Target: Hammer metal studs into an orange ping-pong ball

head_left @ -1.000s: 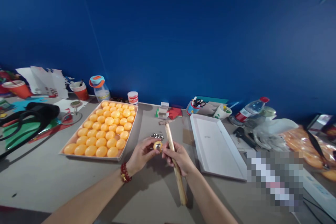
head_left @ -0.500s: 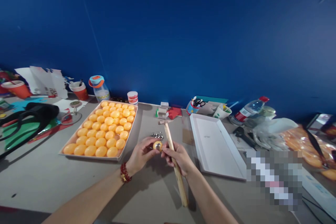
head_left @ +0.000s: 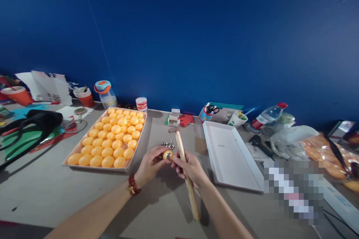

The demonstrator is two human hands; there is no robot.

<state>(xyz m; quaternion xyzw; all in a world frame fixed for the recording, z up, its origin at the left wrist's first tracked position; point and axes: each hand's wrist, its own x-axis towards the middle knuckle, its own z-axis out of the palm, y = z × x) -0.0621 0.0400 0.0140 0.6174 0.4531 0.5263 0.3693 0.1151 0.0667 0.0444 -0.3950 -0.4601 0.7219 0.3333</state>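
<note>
Centrally, low over grey table (head_left: 56,194): left hand (head_left: 150,164) fingers curled round orange ball (head_left: 168,154), metal piece set in its top; right hand (head_left: 192,170) closed over wooden hammer (head_left: 193,198) handle, fingertips touching ball. Full ball tray (head_left: 98,168) just left, white tray (head_left: 232,157) right.

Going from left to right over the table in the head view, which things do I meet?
Black bag → tray of orange balls → left hand → orange ball it holds → right hand gripping the hammer → white tray → water bottle.
</note>
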